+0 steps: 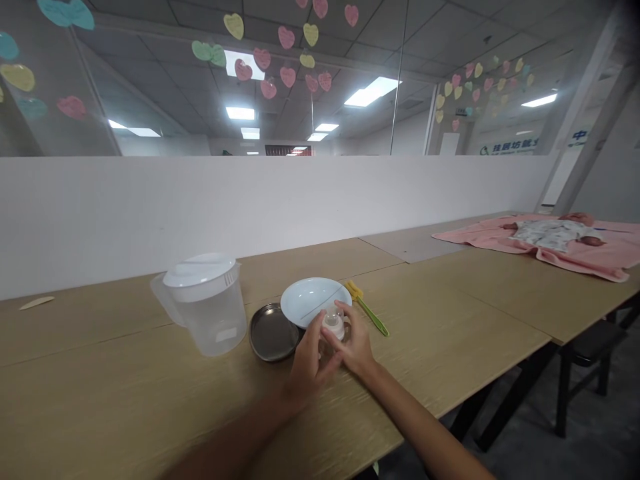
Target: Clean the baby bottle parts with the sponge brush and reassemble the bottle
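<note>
Left hand (309, 357) and right hand (357, 345) grip small clear-domed, white-collared plastic bottle (334, 326), near side of round pale bowl (305, 295); best kept upright, grip light.

The single view looks out from the person's head, facing forward and down, obliquely across the counter (125, 400) to the white wall (300, 200) and the glass panels (165, 93) on the far side. It sits close above the counter's near side: both forearms enter from the bottom, with the left hand (306, 359) and right hand (357, 341) near. The wide frame reaches the pink blanket (480, 235), far right.
</note>
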Action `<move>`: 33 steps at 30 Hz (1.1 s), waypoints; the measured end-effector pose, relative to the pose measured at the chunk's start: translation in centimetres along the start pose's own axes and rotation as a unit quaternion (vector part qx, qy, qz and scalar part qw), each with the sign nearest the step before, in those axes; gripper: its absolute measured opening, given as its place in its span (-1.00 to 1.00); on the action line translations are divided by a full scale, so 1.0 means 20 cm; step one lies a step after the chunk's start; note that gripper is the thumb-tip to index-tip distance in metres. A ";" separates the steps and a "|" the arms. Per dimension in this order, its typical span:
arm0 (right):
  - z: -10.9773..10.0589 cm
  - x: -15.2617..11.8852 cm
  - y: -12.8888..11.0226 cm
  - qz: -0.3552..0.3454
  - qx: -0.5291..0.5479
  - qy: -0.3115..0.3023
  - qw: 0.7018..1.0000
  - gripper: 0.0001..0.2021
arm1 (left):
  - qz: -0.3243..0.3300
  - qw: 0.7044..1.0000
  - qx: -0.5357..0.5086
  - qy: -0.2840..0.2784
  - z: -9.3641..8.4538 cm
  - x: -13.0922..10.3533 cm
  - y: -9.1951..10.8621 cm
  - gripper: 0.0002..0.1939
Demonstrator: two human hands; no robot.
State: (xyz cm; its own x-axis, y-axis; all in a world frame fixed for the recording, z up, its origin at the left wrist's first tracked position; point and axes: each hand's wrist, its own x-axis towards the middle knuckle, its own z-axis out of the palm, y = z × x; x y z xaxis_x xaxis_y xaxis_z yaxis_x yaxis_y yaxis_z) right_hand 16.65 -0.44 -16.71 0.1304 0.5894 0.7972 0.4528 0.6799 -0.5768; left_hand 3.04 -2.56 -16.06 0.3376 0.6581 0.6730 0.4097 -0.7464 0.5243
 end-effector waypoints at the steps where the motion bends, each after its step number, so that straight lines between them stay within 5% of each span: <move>1: -0.01 0.00 0.00 0.010 0.008 0.004 1.000 -0.51 | -0.010 1.000 -0.006 -0.006 0.01 -0.01 -0.02 -0.27; 15: -0.04 0.00 0.01 0.037 0.087 0.078 0.992 -0.60 | 0.085 0.993 0.045 -0.073 0.05 -0.04 -0.04 -0.18; 19: -0.03 -0.02 0.03 -0.002 0.037 0.074 0.997 -0.55 | 0.071 0.993 0.049 -0.075 0.04 -0.04 -0.03 -0.18; 24: -0.01 -0.02 0.04 -0.045 0.034 0.208 0.976 -0.49 | 0.042 0.995 0.020 -0.083 0.04 -0.03 -0.04 -0.25; 29: -0.04 0.18 0.02 -0.137 0.083 0.273 0.949 -0.48 | 0.026 0.997 0.011 -0.074 0.05 -0.03 -0.05 -0.29; 33: -0.06 0.41 0.10 -0.059 0.094 0.256 0.960 -0.51 | 0.021 0.998 -0.004 -0.067 0.05 -0.03 -0.05 -0.27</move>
State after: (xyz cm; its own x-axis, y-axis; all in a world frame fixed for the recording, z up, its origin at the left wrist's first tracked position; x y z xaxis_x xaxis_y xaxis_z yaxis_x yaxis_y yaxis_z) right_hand 19.56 5.18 -11.15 0.5270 0.2447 0.8139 0.3305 0.8232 -0.4616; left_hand 3.36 -2.11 -17.47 0.4650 0.6325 0.6195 0.3861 -0.7746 0.5010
